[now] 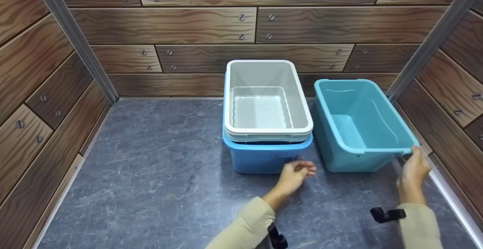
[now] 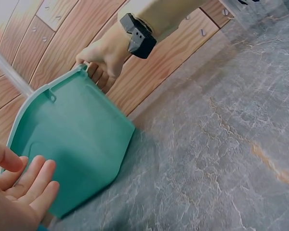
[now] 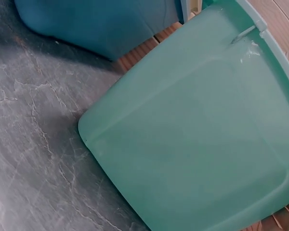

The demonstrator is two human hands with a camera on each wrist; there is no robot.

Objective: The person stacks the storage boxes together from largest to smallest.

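A teal plastic bin (image 1: 343, 162) stands on the right side of the floor, and its inside holds nothing that I can see. At its front right corner my right hand (image 1: 415, 168) grips the rim, with fingers curled under the edge in the left wrist view. My left hand (image 1: 295, 175) is in front of a blue bin (image 1: 260, 158), between it and the teal bin, fingers loosely extended and holding nothing. Whether it touches the blue bin cannot be told. Light grey bins (image 1: 269, 132) sit nested inside the blue one, the top one showing its bare bottom.
Wood-patterned walls (image 1: 200, 26) enclose the back and both sides, joined by grey metal corner posts (image 1: 75, 37). The dark marbled floor (image 1: 162, 158) extends left of the blue bin. The teal bin stands close to the right wall (image 1: 453, 94).
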